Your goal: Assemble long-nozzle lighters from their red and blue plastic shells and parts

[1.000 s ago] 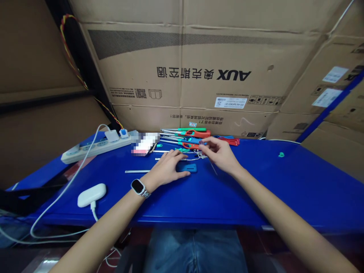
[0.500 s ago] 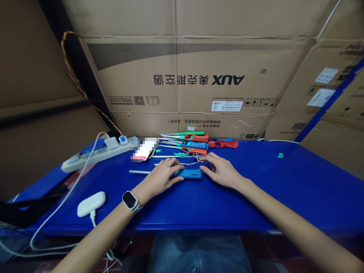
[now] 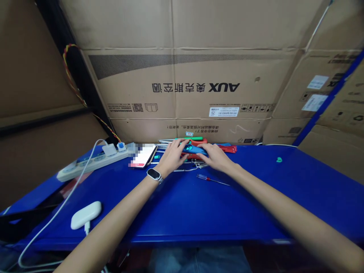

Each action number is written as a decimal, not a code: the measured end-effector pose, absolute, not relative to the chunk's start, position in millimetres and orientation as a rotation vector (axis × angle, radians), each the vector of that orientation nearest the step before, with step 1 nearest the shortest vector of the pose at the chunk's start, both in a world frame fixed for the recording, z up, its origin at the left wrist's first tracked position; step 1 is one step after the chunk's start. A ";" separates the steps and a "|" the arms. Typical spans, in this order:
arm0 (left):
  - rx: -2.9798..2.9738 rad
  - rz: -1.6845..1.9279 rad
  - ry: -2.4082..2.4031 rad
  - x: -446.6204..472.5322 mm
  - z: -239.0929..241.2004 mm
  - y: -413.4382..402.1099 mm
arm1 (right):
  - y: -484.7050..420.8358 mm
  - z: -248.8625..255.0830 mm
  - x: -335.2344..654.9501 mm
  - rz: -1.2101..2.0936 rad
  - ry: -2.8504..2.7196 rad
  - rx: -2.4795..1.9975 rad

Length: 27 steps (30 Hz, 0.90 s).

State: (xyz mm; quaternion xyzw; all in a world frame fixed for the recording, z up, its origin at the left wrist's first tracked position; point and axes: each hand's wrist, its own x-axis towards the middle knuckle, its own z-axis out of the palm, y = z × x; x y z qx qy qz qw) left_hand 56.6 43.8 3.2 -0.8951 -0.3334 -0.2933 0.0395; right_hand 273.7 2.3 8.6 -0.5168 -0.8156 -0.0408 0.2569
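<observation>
Both my hands reach to the back of the blue table (image 3: 256, 204), onto a pile of long-nosed lighters (image 3: 196, 142) with red, green and blue handles. My left hand (image 3: 173, 156), with a watch on its wrist, and my right hand (image 3: 214, 156) together grip a blue-handled lighter (image 3: 195, 149) and hold it over the pile. A small screwdriver (image 3: 212, 179) with a red handle lies on the table just in front of my right hand. Thin metal tubes and wires (image 3: 187, 168) lie under my hands.
A phone (image 3: 142, 156) lies left of the pile. A white power strip (image 3: 91, 162) with plugs sits at the back left, and a white charger (image 3: 85, 214) on a cable lies near the front left edge. A small teal part (image 3: 279, 159) lies at right. Cardboard boxes (image 3: 196, 87) wall the back.
Both hands moved away from me, carrying the blue-handled lighter from the table's middle onto the pile. The screwdriver now lies uncovered on the table.
</observation>
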 end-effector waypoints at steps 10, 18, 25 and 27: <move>-2.874 -0.622 -1.279 51.7 -32.0 62.7 | 65.1 -3.9 272.9 -0.360 -2.231 -1.531; -2.874 -0.580 -1.375 49.0 -26.1 63.3 | 60.8 -12.8 267.3 -0.402 -2.169 -1.509; -2.911 -0.667 -1.321 43.2 -33.6 65.8 | 49.1 -17.5 262.8 -0.431 -2.198 -1.430; -2.927 -0.692 -1.310 42.1 -35.1 66.3 | 47.8 -19.0 261.0 -0.444 -2.194 -1.415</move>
